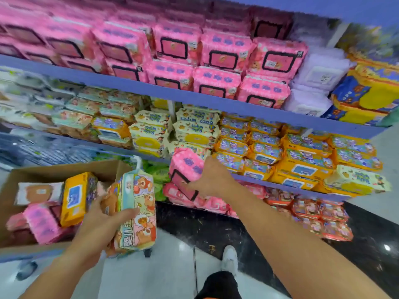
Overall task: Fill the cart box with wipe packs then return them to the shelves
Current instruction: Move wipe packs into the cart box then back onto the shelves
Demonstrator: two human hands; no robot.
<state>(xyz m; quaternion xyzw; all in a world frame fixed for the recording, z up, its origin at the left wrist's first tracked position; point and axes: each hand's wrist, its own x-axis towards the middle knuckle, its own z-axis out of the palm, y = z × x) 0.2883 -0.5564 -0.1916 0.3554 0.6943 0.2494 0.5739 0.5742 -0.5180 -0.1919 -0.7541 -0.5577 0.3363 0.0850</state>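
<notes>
Cardboard box (54, 169): sits in the cart, open at the top. It contains an orange pack (75, 197) standing on edge, a white pack (38, 193) to that pack's left, and pink packs (41, 225) along the near wall.

Left hand (101, 221): grasps a bear-print pack (138, 212) at the box's right near corner, thumb across the printed face, fingers underneath. This pack hides that corner of the box. A second pack may be pressed behind it, but blur prevents confirmation.

Right hand (212, 178): reaches to the right of the box, fingers clenched round a pink wipe pack (185, 171) held tilted in the air. The pack is off the shelves and covers part of the cream packs (194, 126) behind it.

Shelves (151, 89): stand beyond and to the right of the box. Rows of pink shelf packs (226, 50) fill the upper level. Orange shelf packs (302, 156) lie right of the cream ones, and red packs (319, 214) sit on the lowest level.

A white shoe (230, 255) stands on the floor right of the box
</notes>
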